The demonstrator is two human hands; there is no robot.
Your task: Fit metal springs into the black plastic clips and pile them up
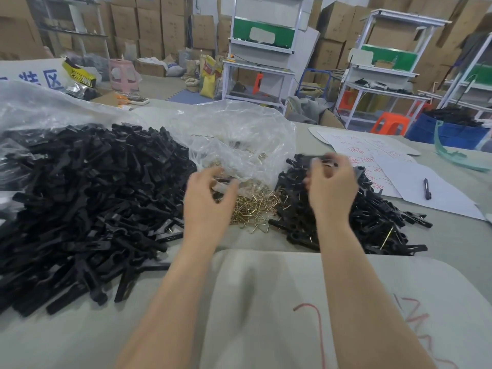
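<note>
A big heap of loose black plastic clips (87,198) covers the left of the table. Brass-coloured metal springs (255,209) spill from a clear plastic bag (239,139) in the middle. To the right lies a smaller pile of black clips with springs fitted (372,217). My left hand (210,201) hovers over the springs at the bag's mouth with curled fingers; what it holds is hidden. My right hand (331,187), blurred, is raised over the right pile, its fingertips on a black clip (314,157).
White sheets with red writing (386,166) and a black pen (426,189) lie right of the pile. A grey mat (292,302) covers the near table. Cartons, white workbenches, an orange stool (390,123) and a blue bin (450,134) stand behind.
</note>
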